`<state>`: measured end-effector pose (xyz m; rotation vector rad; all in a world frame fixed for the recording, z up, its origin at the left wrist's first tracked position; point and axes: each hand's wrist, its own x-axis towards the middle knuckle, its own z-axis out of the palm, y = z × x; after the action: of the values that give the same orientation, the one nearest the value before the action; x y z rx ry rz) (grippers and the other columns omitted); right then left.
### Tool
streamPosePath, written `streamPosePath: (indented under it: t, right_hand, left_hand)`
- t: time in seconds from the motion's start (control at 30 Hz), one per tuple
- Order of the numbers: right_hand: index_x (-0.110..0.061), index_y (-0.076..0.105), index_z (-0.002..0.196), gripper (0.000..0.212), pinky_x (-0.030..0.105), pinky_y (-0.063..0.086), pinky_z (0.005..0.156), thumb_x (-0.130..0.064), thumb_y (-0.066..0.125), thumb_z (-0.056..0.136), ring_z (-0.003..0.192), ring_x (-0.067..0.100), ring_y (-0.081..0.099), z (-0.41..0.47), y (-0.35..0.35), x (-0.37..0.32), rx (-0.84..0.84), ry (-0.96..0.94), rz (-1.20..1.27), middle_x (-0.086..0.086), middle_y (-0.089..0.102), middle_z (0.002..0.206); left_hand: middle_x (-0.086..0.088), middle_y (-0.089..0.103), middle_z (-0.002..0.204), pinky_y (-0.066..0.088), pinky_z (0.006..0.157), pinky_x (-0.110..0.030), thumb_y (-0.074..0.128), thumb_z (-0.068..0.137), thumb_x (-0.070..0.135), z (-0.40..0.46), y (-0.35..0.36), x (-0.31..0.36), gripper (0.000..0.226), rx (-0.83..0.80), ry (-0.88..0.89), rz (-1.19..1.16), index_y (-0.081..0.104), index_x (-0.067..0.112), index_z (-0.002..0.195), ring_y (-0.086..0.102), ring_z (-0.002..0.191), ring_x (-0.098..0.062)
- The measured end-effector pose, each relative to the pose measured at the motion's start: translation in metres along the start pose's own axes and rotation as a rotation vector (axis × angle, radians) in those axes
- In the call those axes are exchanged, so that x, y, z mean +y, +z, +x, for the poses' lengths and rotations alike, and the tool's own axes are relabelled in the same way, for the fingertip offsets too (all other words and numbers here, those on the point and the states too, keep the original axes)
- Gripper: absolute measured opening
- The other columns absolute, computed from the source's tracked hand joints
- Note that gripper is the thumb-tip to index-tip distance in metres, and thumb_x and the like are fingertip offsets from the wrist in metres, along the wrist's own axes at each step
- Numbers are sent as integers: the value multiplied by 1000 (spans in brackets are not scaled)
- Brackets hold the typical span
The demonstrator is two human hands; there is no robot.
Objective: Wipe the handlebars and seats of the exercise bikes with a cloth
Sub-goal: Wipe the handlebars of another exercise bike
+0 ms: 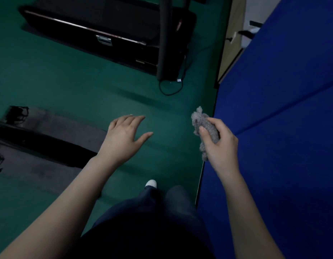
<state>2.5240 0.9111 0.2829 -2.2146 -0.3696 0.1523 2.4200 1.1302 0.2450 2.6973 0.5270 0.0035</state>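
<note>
My dark trousers (147,221) fill the bottom; above them my left hand (124,136) hangs with fingers straight and apart, holding nothing. My right hand (220,146) has its fingers clamped on the bunched grey cloth (204,126), beside the blue mat (283,128). No bike handlebar or seat in view, so I risk tripping on the floor cable (170,90) by the black machine (106,28) while walking.
</note>
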Motion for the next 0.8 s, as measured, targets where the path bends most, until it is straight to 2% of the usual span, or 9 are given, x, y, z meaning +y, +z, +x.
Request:
streamPosePath:
  t: [0.17, 0.23, 0.4, 0.47, 0.57, 0.6, 0.7, 0.8]
  right_hand:
    - [-16, 63, 117, 26, 37, 51, 86, -23, 63, 91, 99, 16, 60, 72, 23, -17, -138, -98, -4, 1, 65, 111]
    - [-15, 64, 115, 25, 34, 50, 87, -21, 64, 90, 98, 14, 59, 100, 35, -23, -203, -146, -3, 0, 65, 110]
    - [-13, 65, 113, 25, 3, 36, 77, -17, 66, 88, 94, 8, 55, 177, 61, -38, -375, -286, -3, 1, 65, 108]
    - [-13, 65, 113, 24, -2, 34, 76, -17, 65, 89, 94, 9, 56, 212, 65, -44, -442, -339, -3, 2, 65, 108]
    - [-13, 65, 114, 25, 2, 36, 80, -17, 64, 89, 98, 10, 57, 262, 69, -51, -518, -407, -2, 2, 65, 110]
    - [-13, 65, 114, 26, 6, 39, 83, -17, 64, 89, 99, 11, 57, 277, 70, -53, -540, -419, 2, 2, 66, 111]
    - [-13, 64, 114, 26, 31, 47, 93, -18, 64, 89, 104, 19, 60, 318, 80, -59, -623, -444, -16, 4, 66, 113]
    - [-12, 64, 114, 26, 40, 48, 93, -19, 64, 89, 103, 21, 60, 350, 96, -68, -681, -497, -40, 6, 66, 112]
  left_hand:
    - [-6, 51, 138, 22, 108, -37, 49, 90, 51, 30, -11, -13, 60, 48, -165, -16, 45, 16, 138, 37, 134, -23]
    - [-6, 51, 139, 21, 109, -37, 50, 90, 51, 40, -13, -19, 60, 69, -252, -16, 45, 17, 138, 36, 135, -23]
    - [-6, 51, 139, 22, 109, -38, 50, 89, 52, 75, -14, -27, 61, 135, -474, -25, 45, 17, 139, 37, 135, -23]
    - [-6, 50, 140, 22, 110, -39, 49, 90, 53, 96, -13, -24, 61, 156, -555, -38, 44, 18, 139, 36, 135, -23]
    - [-7, 51, 139, 23, 110, -40, 49, 90, 52, 128, -10, -13, 60, 207, -624, -66, 45, 17, 138, 37, 135, -25]
    - [-6, 52, 138, 23, 109, -40, 49, 90, 52, 139, -10, -9, 60, 224, -640, -71, 45, 17, 138, 37, 134, -25]
    - [-7, 52, 137, 24, 108, -39, 49, 90, 52, 166, -12, -3, 60, 277, -707, -79, 46, 16, 137, 38, 133, -25]
    - [-7, 52, 137, 25, 108, -40, 49, 90, 51, 181, -15, -1, 59, 304, -779, -87, 46, 15, 137, 39, 133, -25]
